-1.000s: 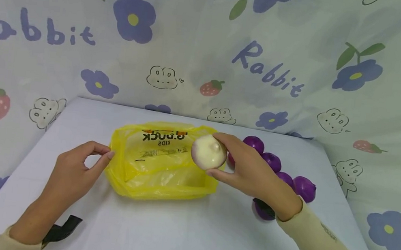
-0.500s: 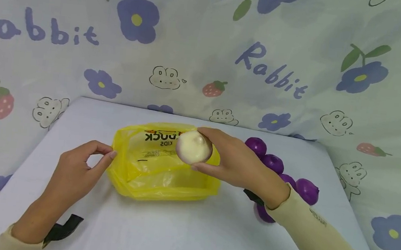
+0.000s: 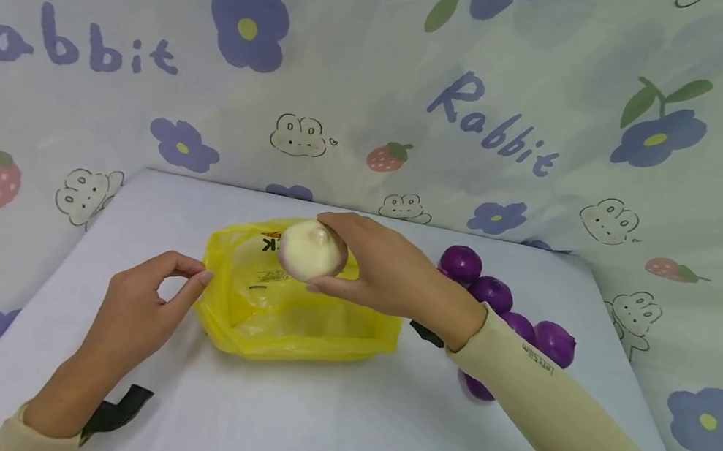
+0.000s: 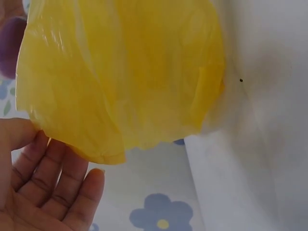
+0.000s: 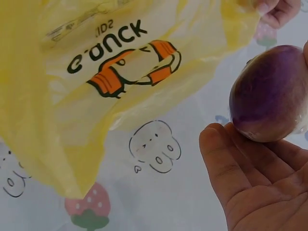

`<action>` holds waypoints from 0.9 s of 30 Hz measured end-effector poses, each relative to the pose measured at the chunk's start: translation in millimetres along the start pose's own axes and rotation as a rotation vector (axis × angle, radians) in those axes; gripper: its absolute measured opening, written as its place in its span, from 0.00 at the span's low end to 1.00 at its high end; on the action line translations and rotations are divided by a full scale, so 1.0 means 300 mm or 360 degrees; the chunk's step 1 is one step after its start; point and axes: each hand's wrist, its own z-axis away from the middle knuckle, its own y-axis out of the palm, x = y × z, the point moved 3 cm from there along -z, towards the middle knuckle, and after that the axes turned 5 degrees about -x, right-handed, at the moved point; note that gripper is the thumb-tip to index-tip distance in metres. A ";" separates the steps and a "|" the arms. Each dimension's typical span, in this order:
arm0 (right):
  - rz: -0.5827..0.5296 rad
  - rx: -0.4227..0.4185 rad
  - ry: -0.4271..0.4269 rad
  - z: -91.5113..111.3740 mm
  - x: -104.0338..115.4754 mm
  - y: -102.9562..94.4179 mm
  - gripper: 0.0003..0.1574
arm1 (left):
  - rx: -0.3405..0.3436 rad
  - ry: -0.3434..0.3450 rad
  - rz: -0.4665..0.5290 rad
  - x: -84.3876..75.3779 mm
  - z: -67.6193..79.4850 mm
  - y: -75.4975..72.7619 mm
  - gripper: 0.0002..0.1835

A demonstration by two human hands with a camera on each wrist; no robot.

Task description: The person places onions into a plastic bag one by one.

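Above the mouth of a yellow plastic bag [image 3: 318, 324], my right hand [image 3: 377, 264] grips a round onion [image 3: 309, 251], pale on the side facing the head camera. The right wrist view shows that same onion [image 5: 269, 94] as purple and glossy, held between thumb and fingers. With thumb and forefinger my left hand [image 3: 144, 305] pinches the bag's left rim; in the left wrist view its other fingers [image 4: 72, 183] lie loosely below the yellow film. Print on the bag is partly covered by the onion in the head view.
Several purple onions [image 3: 491, 295] lie in a group on the white table [image 3: 288, 423] at the right, partly hidden by my right forearm. Black straps [image 3: 117, 409] hang at both wrists. A patterned cloth [image 3: 351, 70] rises behind the table.
My right hand has carried the onion leftward, from the bag's right side to over its middle. The left hand keeps its pinch on the rim, nearly still.
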 end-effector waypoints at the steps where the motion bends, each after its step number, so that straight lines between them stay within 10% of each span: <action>1: -0.0014 0.0008 0.0000 -0.009 0.003 0.004 0.54 | -0.0003 0.0008 0.0001 0.000 -0.001 0.000 0.07; 27: -0.0018 0.0260 0.0071 -0.176 0.010 0.184 0.48 | 0.0022 -0.0012 0.0040 -0.022 -0.004 0.011 0.06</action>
